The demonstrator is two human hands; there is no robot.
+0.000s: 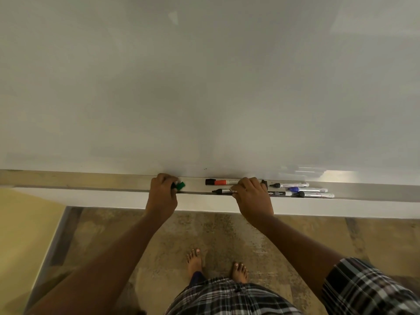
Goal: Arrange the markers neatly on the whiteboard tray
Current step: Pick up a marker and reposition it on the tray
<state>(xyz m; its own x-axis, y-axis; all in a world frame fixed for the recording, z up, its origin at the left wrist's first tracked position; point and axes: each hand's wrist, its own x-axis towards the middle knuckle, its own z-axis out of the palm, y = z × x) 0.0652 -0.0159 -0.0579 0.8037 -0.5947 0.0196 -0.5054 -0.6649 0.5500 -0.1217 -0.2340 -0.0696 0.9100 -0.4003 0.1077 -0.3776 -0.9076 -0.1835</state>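
A long metal tray (91, 183) runs under the whiteboard (204, 87). My left hand (162, 196) is closed around a marker with a green end (181, 185) that sticks out to the right. My right hand (252, 198) covers the middle of two markers: a red-banded marker (221, 182) at the back and a black-tipped marker (221, 191) at the tray's front lip, which its fingers pinch. Right of the hand lie a black-labelled marker (278, 193), a black-capped marker (291, 185), a blue-capped marker (306, 190) and another black-capped marker (317, 195).
Below the tray is a white wall strip (91, 197), then a mottled brown floor (159, 235) where my bare feet (216, 264) stand. A yellow surface (22, 235) lies at the lower left.
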